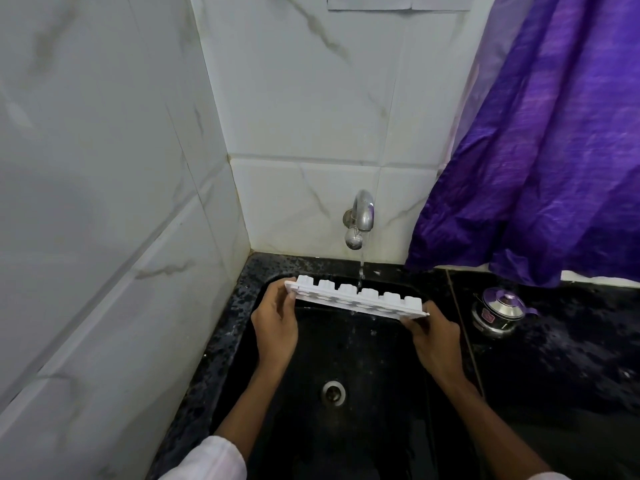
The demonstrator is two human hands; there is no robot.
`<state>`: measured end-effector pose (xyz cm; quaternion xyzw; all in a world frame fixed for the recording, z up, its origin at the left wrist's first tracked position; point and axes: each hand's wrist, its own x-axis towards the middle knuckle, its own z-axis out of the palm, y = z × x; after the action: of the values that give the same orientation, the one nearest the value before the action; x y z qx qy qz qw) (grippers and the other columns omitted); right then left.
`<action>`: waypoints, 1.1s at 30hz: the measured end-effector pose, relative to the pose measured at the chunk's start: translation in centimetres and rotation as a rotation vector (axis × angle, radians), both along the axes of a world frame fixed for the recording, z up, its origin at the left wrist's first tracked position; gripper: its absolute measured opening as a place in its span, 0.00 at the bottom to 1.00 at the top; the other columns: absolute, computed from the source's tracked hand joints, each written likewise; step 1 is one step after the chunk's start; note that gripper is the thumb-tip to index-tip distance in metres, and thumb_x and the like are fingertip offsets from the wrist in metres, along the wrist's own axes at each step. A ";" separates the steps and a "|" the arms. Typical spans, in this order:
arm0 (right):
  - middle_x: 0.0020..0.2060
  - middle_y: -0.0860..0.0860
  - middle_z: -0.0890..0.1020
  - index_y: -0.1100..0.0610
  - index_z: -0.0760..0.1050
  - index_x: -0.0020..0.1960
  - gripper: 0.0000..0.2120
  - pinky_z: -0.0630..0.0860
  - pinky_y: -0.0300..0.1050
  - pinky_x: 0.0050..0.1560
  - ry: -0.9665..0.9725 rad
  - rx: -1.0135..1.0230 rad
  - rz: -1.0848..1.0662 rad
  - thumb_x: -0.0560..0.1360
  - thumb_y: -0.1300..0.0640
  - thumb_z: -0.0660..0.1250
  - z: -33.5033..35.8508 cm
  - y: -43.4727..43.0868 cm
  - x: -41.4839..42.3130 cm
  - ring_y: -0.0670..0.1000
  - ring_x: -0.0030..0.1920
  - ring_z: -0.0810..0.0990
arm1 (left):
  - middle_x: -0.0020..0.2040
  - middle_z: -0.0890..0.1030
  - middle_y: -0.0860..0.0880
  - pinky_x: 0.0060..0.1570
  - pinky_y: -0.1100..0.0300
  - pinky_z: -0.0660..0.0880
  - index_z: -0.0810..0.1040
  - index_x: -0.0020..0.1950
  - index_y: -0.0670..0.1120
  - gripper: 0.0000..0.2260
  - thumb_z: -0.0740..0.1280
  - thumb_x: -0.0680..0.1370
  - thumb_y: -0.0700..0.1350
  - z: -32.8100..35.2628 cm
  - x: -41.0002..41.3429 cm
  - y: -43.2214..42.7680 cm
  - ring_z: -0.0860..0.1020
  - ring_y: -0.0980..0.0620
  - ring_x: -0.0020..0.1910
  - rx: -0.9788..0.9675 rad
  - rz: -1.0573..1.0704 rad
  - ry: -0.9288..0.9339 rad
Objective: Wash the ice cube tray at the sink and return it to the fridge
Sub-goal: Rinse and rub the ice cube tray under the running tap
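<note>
The white ice cube tray is held over the black sink, tilted on its long edge so its cells face me and the cup bottoms point toward the wall. My left hand grips its left end. My right hand grips its right end. A thin stream of water falls from the metal tap on the tiled wall and hits the tray near its middle. The drain lies below, between my forearms.
A speckled black counter surrounds the sink. A small steel pot with a purple lid stands on it to the right. A purple curtain hangs over the counter's back right. White marble tiles close off the left side and back.
</note>
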<state>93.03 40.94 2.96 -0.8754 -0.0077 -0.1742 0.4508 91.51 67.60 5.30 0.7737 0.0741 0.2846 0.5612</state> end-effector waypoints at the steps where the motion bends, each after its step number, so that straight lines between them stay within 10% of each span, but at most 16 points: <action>1: 0.31 0.52 0.79 0.61 0.73 0.41 0.10 0.68 0.31 0.31 -0.004 0.020 -0.022 0.73 0.61 0.74 0.1 0.2 -0.2 0.49 0.32 0.78 | 0.53 0.83 0.56 0.58 0.57 0.78 0.79 0.59 0.51 0.11 0.64 0.81 0.38 0.0 0.0 0.0 0.81 0.59 0.55 -0.010 -0.001 0.002; 10: 0.40 0.42 0.83 0.54 0.81 0.53 0.11 0.70 0.23 0.41 0.299 0.259 -0.110 0.71 0.62 0.75 -3.2 2.4 -4.0 0.39 0.43 0.80 | 0.67 0.77 0.54 0.58 0.67 0.75 0.70 0.73 0.50 0.22 0.68 0.80 0.45 -1.1 -3.4 -3.0 0.77 0.57 0.65 -0.491 -0.026 0.199; 16: 0.49 0.48 0.87 0.53 0.79 0.58 0.19 0.82 0.52 0.53 0.646 0.615 0.130 0.70 0.65 0.76 -6.8 5.8 -7.9 0.49 0.52 0.85 | 0.56 0.84 0.52 0.46 0.66 0.79 0.76 0.65 0.49 0.13 0.65 0.81 0.45 -3.4 -6.2 -5.3 0.83 0.58 0.53 -0.532 -0.199 0.330; 22: 0.56 0.52 0.81 0.52 0.71 0.63 0.53 0.80 0.38 0.44 0.741 0.636 0.161 0.44 0.35 0.83 -7.1 3.6 -9.1 0.51 0.52 0.83 | 0.55 0.85 0.51 0.51 0.51 0.81 0.79 0.62 0.49 0.11 0.64 0.81 0.47 -3.0 -5.7 -2.4 0.84 0.51 0.54 -0.415 -0.236 0.348; 26: 0.59 0.51 0.81 0.53 0.74 0.66 0.32 0.78 0.44 0.54 0.608 0.782 0.060 0.66 0.40 0.71 -3.9 2.5 -7.2 0.50 0.57 0.81 | 0.54 0.85 0.49 0.53 0.44 0.81 0.81 0.61 0.50 0.10 0.66 0.81 0.49 -3.0 -5.3 0.5 0.84 0.49 0.53 -0.274 -0.418 0.442; 33: 0.55 0.50 0.85 0.51 0.76 0.64 0.18 0.81 0.56 0.55 0.514 0.763 0.227 0.75 0.51 0.71 1.1 3.6 -4.0 0.51 0.55 0.84 | 0.44 0.85 0.51 0.46 0.58 0.79 0.83 0.51 0.54 0.07 0.66 0.81 0.52 -1.0 -3.9 0.2 0.83 0.52 0.44 0.008 -0.657 0.546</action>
<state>89.05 44.59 4.10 -0.6558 0.0731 0.1082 0.7436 87.63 67.80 4.31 0.8054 -0.0318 -0.1244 0.5787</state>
